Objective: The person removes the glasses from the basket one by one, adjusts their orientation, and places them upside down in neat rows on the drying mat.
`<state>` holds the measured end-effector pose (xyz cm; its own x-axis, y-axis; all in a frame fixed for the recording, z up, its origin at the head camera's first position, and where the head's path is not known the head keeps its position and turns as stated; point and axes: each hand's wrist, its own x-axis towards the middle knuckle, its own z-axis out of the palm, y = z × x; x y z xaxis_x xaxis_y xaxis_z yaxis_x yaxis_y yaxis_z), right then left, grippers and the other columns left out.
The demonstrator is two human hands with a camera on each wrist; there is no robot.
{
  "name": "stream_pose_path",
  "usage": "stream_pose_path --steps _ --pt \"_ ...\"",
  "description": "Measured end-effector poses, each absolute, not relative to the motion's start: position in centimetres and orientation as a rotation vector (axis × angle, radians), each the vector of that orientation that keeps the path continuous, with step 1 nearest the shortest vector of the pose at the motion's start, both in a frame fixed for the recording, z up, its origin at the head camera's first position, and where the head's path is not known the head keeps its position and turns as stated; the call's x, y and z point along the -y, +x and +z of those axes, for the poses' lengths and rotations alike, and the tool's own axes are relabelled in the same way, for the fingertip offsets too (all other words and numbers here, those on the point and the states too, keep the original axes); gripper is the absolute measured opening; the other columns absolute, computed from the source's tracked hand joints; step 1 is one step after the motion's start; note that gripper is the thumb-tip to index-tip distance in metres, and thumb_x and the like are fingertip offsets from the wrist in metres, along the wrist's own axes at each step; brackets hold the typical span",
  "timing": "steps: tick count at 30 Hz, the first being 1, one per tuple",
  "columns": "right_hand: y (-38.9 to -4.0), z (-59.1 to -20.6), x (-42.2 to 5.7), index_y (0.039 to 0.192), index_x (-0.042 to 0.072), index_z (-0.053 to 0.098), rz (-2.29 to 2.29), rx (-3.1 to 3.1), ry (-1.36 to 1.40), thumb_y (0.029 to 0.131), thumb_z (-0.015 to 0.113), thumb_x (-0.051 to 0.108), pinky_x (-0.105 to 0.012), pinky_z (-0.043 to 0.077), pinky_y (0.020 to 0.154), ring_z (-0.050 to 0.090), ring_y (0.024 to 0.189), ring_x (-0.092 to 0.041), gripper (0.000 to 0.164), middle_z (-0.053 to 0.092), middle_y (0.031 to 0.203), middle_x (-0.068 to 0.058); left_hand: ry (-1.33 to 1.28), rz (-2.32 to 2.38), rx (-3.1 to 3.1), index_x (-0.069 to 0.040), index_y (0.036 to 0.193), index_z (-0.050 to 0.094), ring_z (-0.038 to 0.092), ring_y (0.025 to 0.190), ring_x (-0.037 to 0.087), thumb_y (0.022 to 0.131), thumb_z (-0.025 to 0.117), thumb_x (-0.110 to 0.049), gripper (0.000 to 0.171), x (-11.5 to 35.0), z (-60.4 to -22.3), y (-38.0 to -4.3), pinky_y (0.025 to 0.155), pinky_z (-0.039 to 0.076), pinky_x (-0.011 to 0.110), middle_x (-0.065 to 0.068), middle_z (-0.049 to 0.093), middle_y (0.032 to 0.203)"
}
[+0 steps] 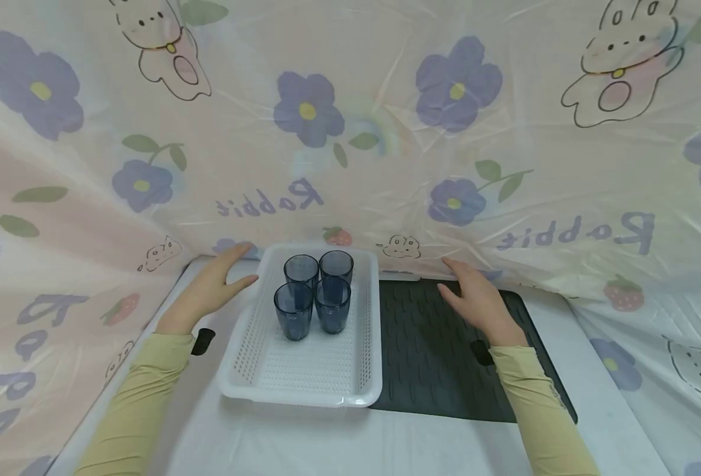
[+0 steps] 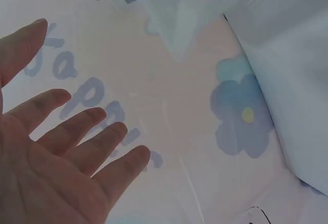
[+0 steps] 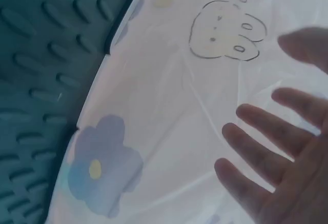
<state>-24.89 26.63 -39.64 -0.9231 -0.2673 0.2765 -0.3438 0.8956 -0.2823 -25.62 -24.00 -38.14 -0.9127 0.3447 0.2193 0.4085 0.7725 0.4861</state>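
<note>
Several blue-tinted clear glasses stand upright, close together, in a white perforated plastic basket (image 1: 291, 390); the front left glass (image 1: 294, 314) and the back right glass (image 1: 336, 266) are among them. My left hand (image 1: 210, 291) hovers left of the basket with fingers extended, holding nothing. In the left wrist view that left hand (image 2: 66, 157) shows spread fingers. Over the dark ridged mat (image 1: 422, 357) is my right hand (image 1: 478, 301), bare and apart from the glasses. The right wrist view shows the right hand (image 3: 282, 157) with straight, separated fingers.
The basket and mat lie side by side on a white table (image 1: 303, 443). A printed plastic curtain (image 1: 374, 178) with flowers and rabbits rises behind the table and along both sides. The basket's front half holds no glasses.
</note>
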Motion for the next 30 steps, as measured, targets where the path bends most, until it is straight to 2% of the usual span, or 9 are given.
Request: stream_pose_path --steps 3,10,16,24,30 --pt "-24.8 -39.4 -26.9 0.148 0.005 0.034 0.671 2.792 0.424 0.098 0.057 0.029 -0.060 0.041 0.095 0.047 0.121 -0.042 0.060 0.044 0.140 -0.023 -0.628 -0.906 2.808 -0.007 0.152 0.024 0.023 0.138 0.042 0.095 0.058 -0.041 0.074 23.8 -37.8 -25.6 0.110 0.022 0.058 0.018 0.027 0.153" --pt "-24.9 -39.4 -27.2 0.147 0.004 0.035 1.035 2.680 0.413 0.099 0.056 0.020 -0.055 0.040 0.101 0.047 0.122 -0.041 0.055 0.046 0.140 -0.022 -0.648 -1.165 2.739 -0.009 0.151 0.029 0.030 0.135 0.040 0.094 0.062 -0.036 0.071 23.2 -37.3 -25.5 0.107 0.032 0.055 0.017 0.029 0.152" --pt "-24.7 -39.2 -27.2 0.148 0.005 0.033 1.338 2.623 0.394 0.100 0.053 0.017 -0.053 0.041 0.100 0.047 0.123 -0.039 0.053 0.046 0.139 -0.022 -0.656 -1.465 2.696 -0.011 0.150 0.031 0.032 0.136 0.037 0.094 0.062 -0.032 0.068 22.7 -37.7 -25.5 0.108 0.031 0.055 0.016 0.032 0.151" --pt "-24.0 -39.6 -27.1 0.151 0.008 0.028 1.756 2.530 0.315 0.103 0.047 0.020 -0.046 0.040 0.103 0.045 0.126 -0.036 0.052 0.043 0.142 -0.021 -0.674 -1.603 2.701 -0.011 0.150 0.031 0.032 0.135 0.040 0.095 0.062 -0.030 0.066 21.9 -38.8 -25.8 0.106 0.033 0.056 0.015 0.035 0.149" --pt "-23.4 -40.3 -27.4 0.152 0.010 0.027 1.954 2.525 0.289 0.103 0.044 0.031 -0.047 0.034 0.108 0.041 0.131 -0.034 0.055 0.039 0.145 -0.022 -0.697 -1.665 2.732 -0.009 0.149 0.032 0.031 0.135 0.041 0.095 0.062 -0.028 0.065 20.9 -39.5 -25.8 0.106 0.033 0.057 0.016 0.034 0.150"
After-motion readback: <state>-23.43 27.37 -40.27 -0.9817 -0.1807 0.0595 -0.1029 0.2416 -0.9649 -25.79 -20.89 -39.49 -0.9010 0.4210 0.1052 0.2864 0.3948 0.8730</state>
